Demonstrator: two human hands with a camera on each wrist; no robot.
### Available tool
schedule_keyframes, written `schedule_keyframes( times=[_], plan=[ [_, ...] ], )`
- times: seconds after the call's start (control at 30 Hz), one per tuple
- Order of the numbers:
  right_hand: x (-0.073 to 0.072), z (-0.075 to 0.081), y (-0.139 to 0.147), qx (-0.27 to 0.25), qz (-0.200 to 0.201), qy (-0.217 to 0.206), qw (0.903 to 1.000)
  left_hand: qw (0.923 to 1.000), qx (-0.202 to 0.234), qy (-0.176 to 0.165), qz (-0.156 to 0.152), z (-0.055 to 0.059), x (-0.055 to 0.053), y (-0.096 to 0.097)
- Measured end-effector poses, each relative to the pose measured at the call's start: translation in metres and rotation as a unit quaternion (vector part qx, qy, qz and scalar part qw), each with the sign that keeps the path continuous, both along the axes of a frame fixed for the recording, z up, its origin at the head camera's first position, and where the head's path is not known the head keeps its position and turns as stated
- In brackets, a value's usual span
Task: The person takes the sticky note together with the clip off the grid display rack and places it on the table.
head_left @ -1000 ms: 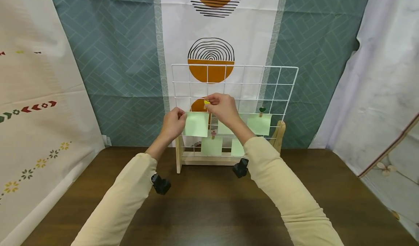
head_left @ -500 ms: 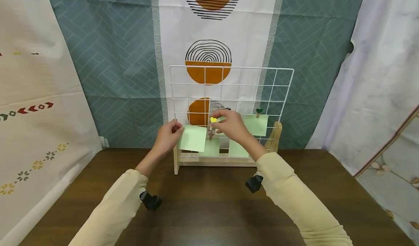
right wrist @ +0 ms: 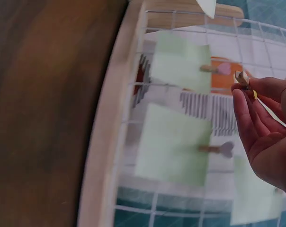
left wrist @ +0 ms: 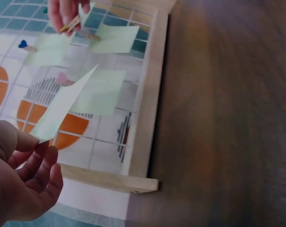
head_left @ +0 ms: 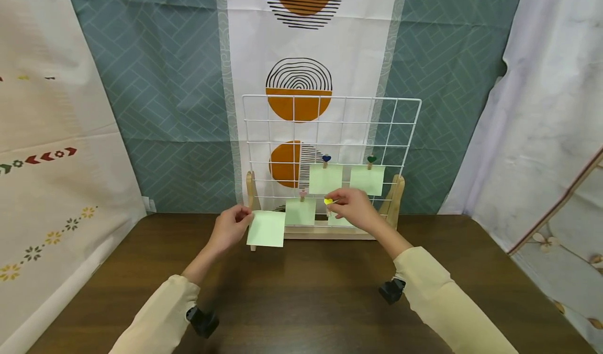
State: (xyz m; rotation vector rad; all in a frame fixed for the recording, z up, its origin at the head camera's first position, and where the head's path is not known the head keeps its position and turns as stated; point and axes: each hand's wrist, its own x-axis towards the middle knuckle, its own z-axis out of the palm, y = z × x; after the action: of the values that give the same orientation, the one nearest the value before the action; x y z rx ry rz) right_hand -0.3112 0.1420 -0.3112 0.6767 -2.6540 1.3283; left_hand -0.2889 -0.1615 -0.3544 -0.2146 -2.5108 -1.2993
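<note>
In the head view my left hand (head_left: pixel 230 229) pinches a square pale green paper note (head_left: pixel 266 229) by its left edge, in front of the grid's lower left corner. The left wrist view shows this note (left wrist: pixel 62 108) nearly edge-on between thumb and fingers. My right hand (head_left: pixel 355 208) pinches a small wooden clothespin (right wrist: pixel 241 78) with a yellow heart, in front of the lower right notes. Behind both hands stands a white wire grid (head_left: pixel 330 97). Several green notes (head_left: pixel 326 181) hang on it from heart clothespins: blue (head_left: pixel 326 158), green (head_left: pixel 371 159), pink (head_left: pixel 303 192) and grey (right wrist: pixel 226 149).
The grid is held by a wooden stand (head_left: pixel 306 233) on a dark brown table (head_left: pixel 301 301). A patterned cloth (head_left: pixel 179 108) hangs behind it. Pale cloths hang along the left and right sides.
The green note has come off the grid's left side and moved down and toward me with my left hand. My right hand has moved down and right with the yellow-heart clothespin.
</note>
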Motion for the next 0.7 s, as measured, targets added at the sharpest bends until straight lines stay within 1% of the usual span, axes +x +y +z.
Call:
schedule_keyframes(
  times=[0.2, 0.37, 0.47, 0.53, 0.6, 0.7],
  plan=[
    [0.004, -0.024, 0.025, 0.002, 0.0, -0.001, 1.0, 0.9999, -0.008, -0.007, 0.006, -0.015, 0.006, -0.008],
    [0.009, -0.041, 0.052, 0.005, -0.003, -0.03, 0.9995, 0.9996, -0.014, -0.023, 0.01, -0.028, 0.011, -0.015],
    [0.011, -0.051, 0.068, 0.02, -0.002, -0.044, 0.9989, 0.9987, -0.044, -0.027, -0.001, -0.037, 0.013, -0.024],
    [0.013, -0.057, 0.078, 0.033, 0.004, -0.056, 0.9979, 0.997, -0.071, -0.029, -0.009, -0.042, 0.015, -0.032],
    [0.014, -0.065, 0.088, 0.046, 0.008, -0.07, 0.9965, 0.9953, -0.088, -0.035, -0.019, -0.047, 0.016, -0.039],
    [0.018, -0.076, 0.105, 0.053, 0.008, -0.092, 0.9943, 0.9942, -0.09, -0.052, -0.026, -0.053, 0.017, -0.048]
  ],
)
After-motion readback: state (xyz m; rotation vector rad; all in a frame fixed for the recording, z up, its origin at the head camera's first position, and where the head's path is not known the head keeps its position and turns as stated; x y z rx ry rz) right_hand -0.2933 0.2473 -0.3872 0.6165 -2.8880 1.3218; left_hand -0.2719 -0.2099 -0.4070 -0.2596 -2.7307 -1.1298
